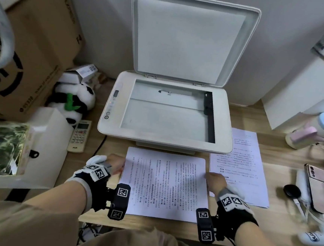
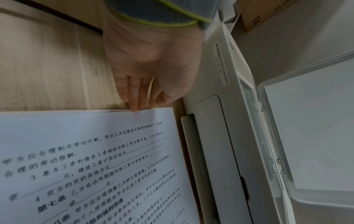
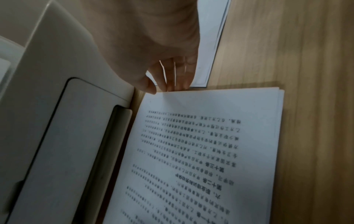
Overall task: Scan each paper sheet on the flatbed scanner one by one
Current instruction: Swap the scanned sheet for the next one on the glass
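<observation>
A stack of printed paper sheets [image 1: 164, 184] lies flat on the wooden table [image 1: 278, 221], just in front of the flatbed scanner [image 1: 166, 113]. The left hand [image 1: 114, 164] meets the stack's left edge: in the left wrist view its fingers [image 2: 134, 97] are straight and held together, tips touching the paper edge, with the thumb close beside them, also at the edge. The right hand [image 1: 215, 181] sits at the opposite edge; its fingers [image 3: 178, 75] point down, close together, tips against the edge of the stack, thumb tip touching the top sheet's corner. Whether either hand actually pinches a sheet, I cannot tell.

The sheets are thin, white, matte rectangles covered in dense black print (the right wrist view shows several layered edges slightly offset at one corner). The table has a pale wood grain. The scanner is smooth off-white plastic with rounded corners, its lid [image 1: 192, 39] raised upright and its glass bed [image 1: 170, 111] bare. A second pile of printed sheets [image 1: 239, 165] lies on the table to the right, partly tucked under the scanner's front corner and near the right hand.
</observation>
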